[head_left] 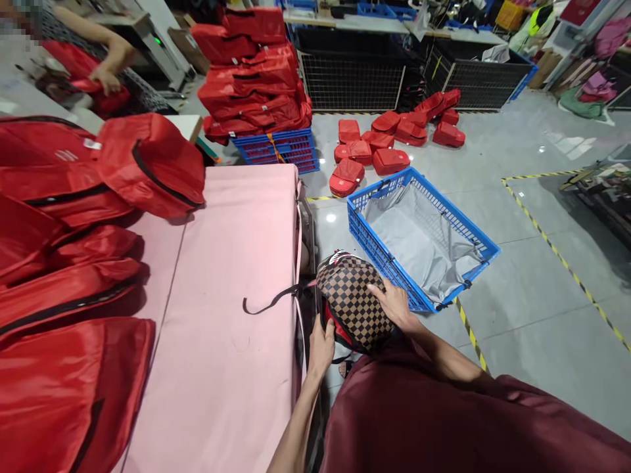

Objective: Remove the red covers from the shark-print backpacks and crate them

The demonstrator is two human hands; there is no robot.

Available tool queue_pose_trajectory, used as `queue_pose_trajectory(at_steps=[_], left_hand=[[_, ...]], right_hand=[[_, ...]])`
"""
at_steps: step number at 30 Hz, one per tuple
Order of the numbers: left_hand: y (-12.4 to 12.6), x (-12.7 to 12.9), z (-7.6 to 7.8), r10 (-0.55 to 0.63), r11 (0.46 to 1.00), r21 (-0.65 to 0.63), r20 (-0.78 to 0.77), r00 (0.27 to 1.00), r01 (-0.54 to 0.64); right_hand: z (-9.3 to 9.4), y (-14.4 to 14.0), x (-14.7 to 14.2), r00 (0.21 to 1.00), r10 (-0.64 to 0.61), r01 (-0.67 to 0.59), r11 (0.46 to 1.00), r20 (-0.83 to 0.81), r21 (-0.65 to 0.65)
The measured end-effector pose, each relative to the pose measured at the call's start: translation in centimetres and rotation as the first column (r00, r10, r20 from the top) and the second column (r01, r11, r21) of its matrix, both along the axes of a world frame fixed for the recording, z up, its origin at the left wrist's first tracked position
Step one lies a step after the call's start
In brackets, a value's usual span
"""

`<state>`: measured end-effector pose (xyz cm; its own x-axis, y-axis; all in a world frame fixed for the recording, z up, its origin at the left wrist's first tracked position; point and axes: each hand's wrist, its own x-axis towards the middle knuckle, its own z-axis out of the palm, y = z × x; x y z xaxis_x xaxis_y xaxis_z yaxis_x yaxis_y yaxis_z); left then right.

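A brown-and-black checkered backpack (355, 299) is held at my lap, beside the right edge of the pink-covered table (236, 282). Its red lining shows along an opening on the left side. My left hand (321, 343) grips the bag's edge at that opening, with some fingers hidden behind it. Across the checkered front, my right hand (392, 302) holds the bag's right side, thumb on top. A black strap (271, 303) trails from the bag onto the table.
Red bags (64, 282) cover the table's left side. A blue crate (419, 246) with a grey liner stands on the floor at right. Beyond are scattered red bags (389, 159) and a tall red stack (251, 79) on blue crates. A person (106, 75) handles red fabric at upper left.
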<state>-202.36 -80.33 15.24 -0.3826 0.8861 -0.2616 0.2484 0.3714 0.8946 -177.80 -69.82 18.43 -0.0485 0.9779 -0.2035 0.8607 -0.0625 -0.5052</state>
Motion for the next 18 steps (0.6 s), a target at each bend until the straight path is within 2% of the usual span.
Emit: queue_pose_trajectory(at_steps=[4, 10, 14, 18], left_hand=[[-1.1, -0.5, -1.1, 0.021, 1.000, -0.007, 0.029, 0.999, -0.021], [-1.4, -1.3, -2.3, 0.055, 0.998, -0.037, -0.018, 0.998, -0.056], [0.3, -0.3, -1.7, 0.070, 0.997, -0.030, -0.069, 0.995, -0.073], [0.8, 0.3, -0.5, 0.059, 0.998, 0.019, -0.119, 0.991, -0.057]], right_hand=[[0.3, -0.3, -1.5, 0.991, 0.095, -0.094, 0.995, 0.090, -0.016], [-0.4, 0.5, -2.7, 0.975, 0.213, -0.213, 0.977, 0.066, 0.004], [-0.6, 1.4, -2.9, 0.976, 0.217, -0.218, 0.976, 0.030, 0.021], [0.3, 1.8, -2.8, 0.973, 0.223, -0.228, 0.970, 0.066, 0.082]])
